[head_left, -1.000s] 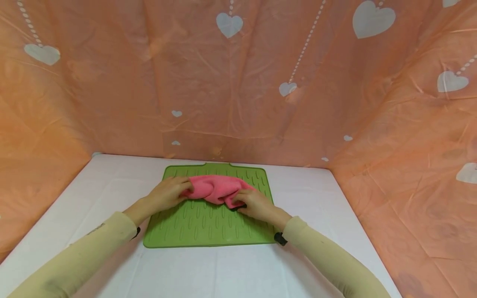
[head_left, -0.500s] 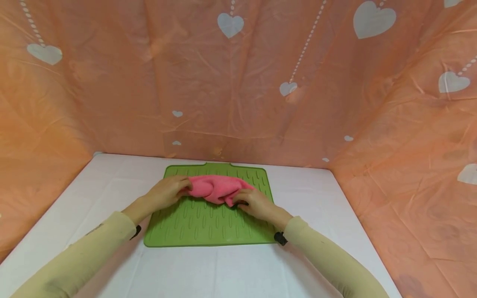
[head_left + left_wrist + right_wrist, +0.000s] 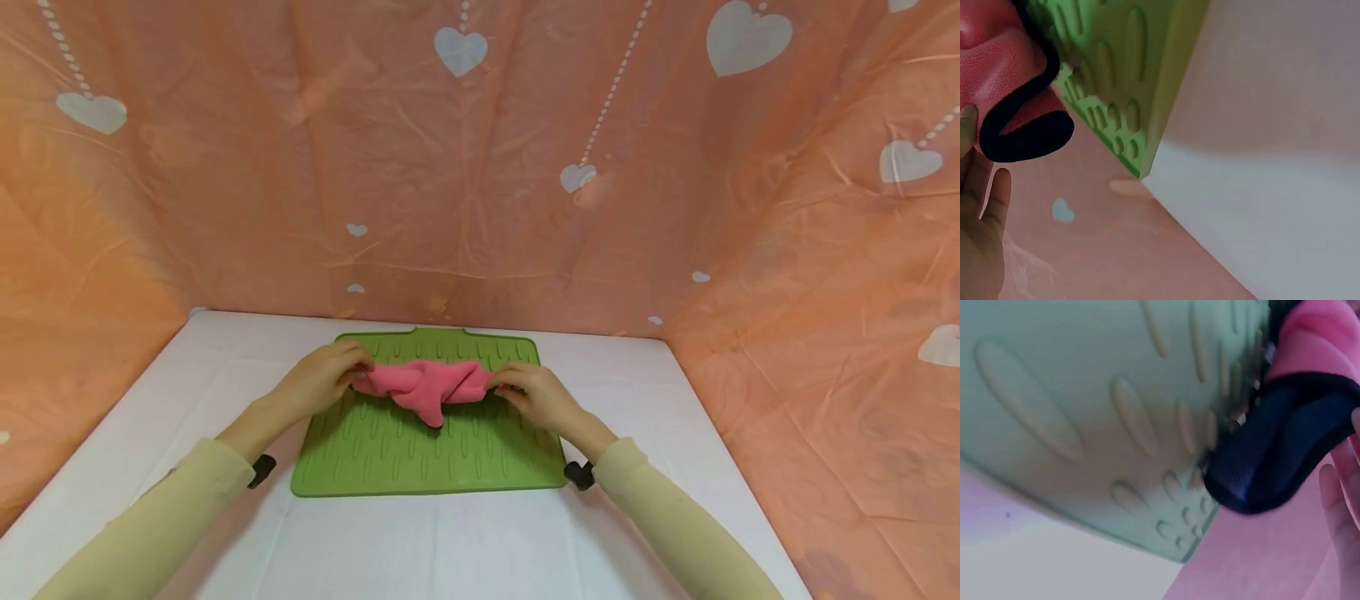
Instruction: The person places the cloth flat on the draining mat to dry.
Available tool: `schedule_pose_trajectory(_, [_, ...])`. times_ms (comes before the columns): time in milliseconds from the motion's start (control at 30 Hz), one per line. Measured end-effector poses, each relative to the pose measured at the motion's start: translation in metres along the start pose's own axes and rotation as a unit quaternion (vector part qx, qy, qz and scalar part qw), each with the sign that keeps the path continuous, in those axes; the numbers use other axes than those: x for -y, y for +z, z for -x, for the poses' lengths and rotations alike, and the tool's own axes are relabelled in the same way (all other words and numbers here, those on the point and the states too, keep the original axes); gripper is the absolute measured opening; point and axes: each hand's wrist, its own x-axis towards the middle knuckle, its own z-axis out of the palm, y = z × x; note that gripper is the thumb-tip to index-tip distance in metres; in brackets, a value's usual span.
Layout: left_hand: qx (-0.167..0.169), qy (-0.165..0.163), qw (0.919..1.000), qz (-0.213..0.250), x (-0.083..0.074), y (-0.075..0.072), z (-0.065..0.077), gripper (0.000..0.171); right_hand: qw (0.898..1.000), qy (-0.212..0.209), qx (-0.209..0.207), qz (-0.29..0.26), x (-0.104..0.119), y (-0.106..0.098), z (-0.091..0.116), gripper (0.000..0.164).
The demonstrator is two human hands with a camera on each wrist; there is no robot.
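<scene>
A pink plush cloth [image 3: 427,383] with black edging is stretched, bunched and folded, between both hands over a green mat [image 3: 405,475]. One corner of the cloth hangs down in the middle. My left hand [image 3: 322,379] pinches its left end. At the other end, my right hand [image 3: 542,402] pinches it between thumb and fingers. Up close in the left wrist view, the black border [image 3: 1038,134] curls in a loop beside the left hand [image 3: 982,237]. A folded black face [image 3: 1266,447] of the cloth shows in the right wrist view, near the right fingers [image 3: 1335,500].
The mat has raised oblong ridges and a tab at its far edge, and lies on a white table [image 3: 420,550]. Orange sheeting [image 3: 450,208] with pale hearts rises behind the table and at both sides. Black wrist straps [image 3: 580,475] show below the sleeves.
Both hands have moved apart, the left leftward and the right rightward and slightly up. The cloth has shifted left, and a corner now droops at its middle.
</scene>
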Motion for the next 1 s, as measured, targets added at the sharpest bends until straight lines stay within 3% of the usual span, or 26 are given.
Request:
schedule_pose_trajectory(233, [-0.028,0.0,0.9996,0.009,0.006,-0.013,0.002,0.026,0.999,0.013,-0.038,-0.029,-0.012,-0.011,0.003,0.022])
schedule_pose_trajectory(400, [-0.015,-0.032,0.9992,0.017,0.014,-0.017,0.001,0.022,0.997,0.038,-0.046,-0.052,-0.023,-0.014,0.003,0.022])
schedule_pose_trajectory(767, [0.03,-0.098,0.9944,0.027,0.042,-0.002,-0.003,0.012,0.991,0.128,-0.003,-0.042,-0.053,-0.006,-0.004,0.02])
schedule_pose_trajectory(1000, [0.056,-0.118,0.9908,0.034,0.052,0.009,-0.006,0.013,0.984,0.17,0.025,-0.055,-0.066,0.003,-0.01,0.021])
